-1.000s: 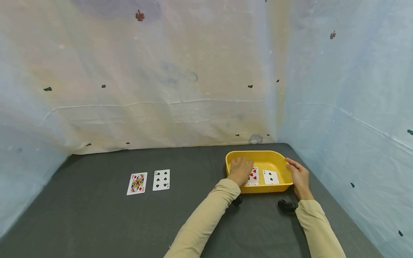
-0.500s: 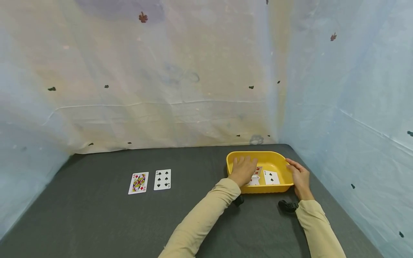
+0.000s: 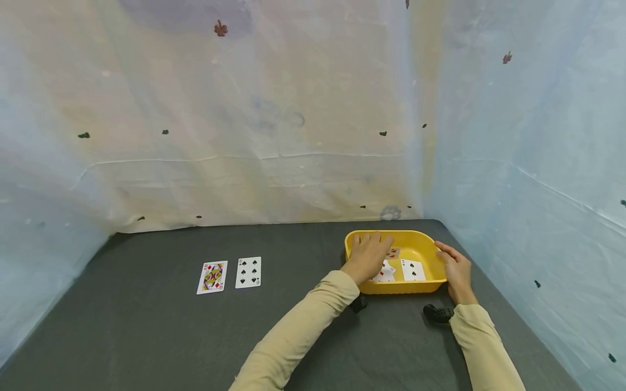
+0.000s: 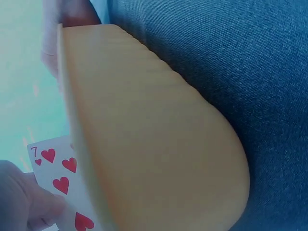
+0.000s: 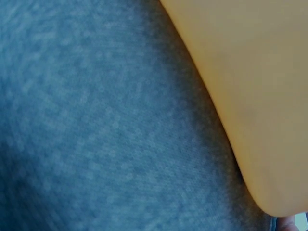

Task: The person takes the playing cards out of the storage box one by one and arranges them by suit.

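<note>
A yellow tray (image 3: 425,283) stands at the back right of the dark table (image 3: 146,336). My left hand (image 3: 374,252) reaches into its left half and pinches the seven of hearts (image 3: 387,270), which is tilted up off the tray floor. In the left wrist view my fingers (image 4: 24,204) lie against that seven of hearts (image 4: 57,175), behind the tray's outer wall (image 4: 154,134). A three of spades (image 3: 412,269) lies flat in the right half. My right hand (image 3: 452,263) holds the right rim. The right wrist view shows only tray wall (image 5: 250,72) and cloth.
A queen of diamonds (image 3: 212,277) and a six of spades (image 3: 248,272) lie face up side by side at the table's middle left. Pale sheeting walls (image 3: 513,179) close the back and right, near the tray. Black wrist camera mounts (image 3: 437,313) sit by my sleeves.
My left hand has slid a little deeper into the tray, and the seven of hearts, flat a second ago, is now raised at an angle. The right hand has stayed on the rim.
</note>
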{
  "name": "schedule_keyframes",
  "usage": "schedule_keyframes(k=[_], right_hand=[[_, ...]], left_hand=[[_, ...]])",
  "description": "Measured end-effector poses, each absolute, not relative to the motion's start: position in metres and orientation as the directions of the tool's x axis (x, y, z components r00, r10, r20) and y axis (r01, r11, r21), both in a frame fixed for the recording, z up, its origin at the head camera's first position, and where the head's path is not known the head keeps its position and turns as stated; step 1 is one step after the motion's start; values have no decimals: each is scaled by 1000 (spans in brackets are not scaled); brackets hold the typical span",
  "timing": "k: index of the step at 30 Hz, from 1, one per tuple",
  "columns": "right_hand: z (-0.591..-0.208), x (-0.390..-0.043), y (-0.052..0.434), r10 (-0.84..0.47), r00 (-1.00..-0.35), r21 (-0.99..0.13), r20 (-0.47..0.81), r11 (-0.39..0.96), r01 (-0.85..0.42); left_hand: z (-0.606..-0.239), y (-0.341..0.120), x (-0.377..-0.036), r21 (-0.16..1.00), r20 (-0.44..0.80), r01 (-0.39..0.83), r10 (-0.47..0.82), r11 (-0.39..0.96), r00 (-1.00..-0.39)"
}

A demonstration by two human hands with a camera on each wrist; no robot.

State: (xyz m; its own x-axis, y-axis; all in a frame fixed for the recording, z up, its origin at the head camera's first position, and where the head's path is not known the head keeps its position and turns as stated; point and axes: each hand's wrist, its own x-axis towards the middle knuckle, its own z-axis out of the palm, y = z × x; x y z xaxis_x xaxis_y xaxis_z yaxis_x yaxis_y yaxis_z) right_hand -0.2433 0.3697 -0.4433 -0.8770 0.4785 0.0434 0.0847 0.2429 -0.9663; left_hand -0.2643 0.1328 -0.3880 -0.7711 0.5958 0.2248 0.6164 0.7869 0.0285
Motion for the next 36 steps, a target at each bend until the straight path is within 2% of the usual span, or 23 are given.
schedule_keyframes(k=[11, 16, 27, 36], right_hand=[[-443, -245, 368, 510, -859, -969, 40, 230, 91], [-441, -244, 367, 506, -862, -969, 30, 227, 99], [-440, -243, 368, 492, -870, -965, 27, 240, 105], [-441, -244, 372, 477, -879, -990, -28, 111, 92]], left_hand=[[-378, 118, -260, 33, 285, 628, 595, 777, -751], [-373, 110, -258, 89, 325, 638, 583, 765, -744], [-362, 84, -259, 211, 486, 695, 543, 687, -685], [-356, 63, -257, 353, 538, 712, 491, 607, -685]])
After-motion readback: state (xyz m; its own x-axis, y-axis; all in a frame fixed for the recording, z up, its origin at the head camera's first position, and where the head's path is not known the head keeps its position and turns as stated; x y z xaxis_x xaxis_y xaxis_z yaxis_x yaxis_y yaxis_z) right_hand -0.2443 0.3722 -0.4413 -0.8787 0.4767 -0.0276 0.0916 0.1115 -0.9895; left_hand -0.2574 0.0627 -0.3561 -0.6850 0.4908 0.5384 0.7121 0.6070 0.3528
